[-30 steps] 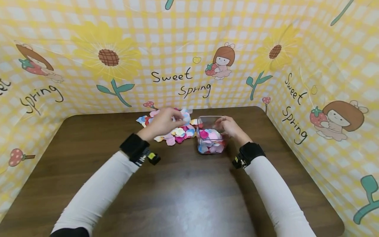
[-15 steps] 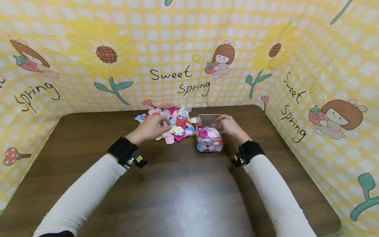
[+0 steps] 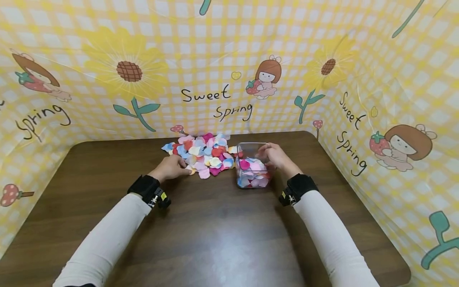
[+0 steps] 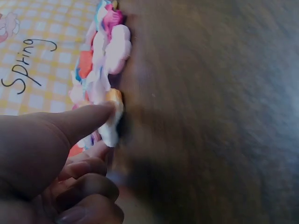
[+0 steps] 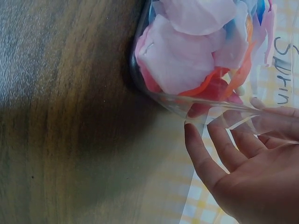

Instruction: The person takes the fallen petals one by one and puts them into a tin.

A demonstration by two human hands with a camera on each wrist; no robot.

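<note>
In the head view a loose pile of multicoloured fabric flower petals [image 3: 216, 152] lies at the back middle of the table. My left hand [image 3: 171, 168] is at its left front edge. Thumb and index finger close around a yellow-white petal [image 4: 111, 123] there, the other fingers curled beneath. Right of the pile stands a clear plastic box [image 3: 252, 148], open at the top, its lower part filled with petals [image 5: 180, 56]. My right hand [image 3: 276, 156] grips the box's right wall, thumb at the rim and fingers against the outside.
The dark wooden table [image 3: 222, 235] stretches forward of the pile and box. Yellow checked cloth [image 3: 201, 52] with printed flowers and figures stands as a wall behind and along both sides, close to the pile.
My left hand has come back from near the box, moving left and then down to the pile's left front edge. My right hand and the box have stayed in place.
</note>
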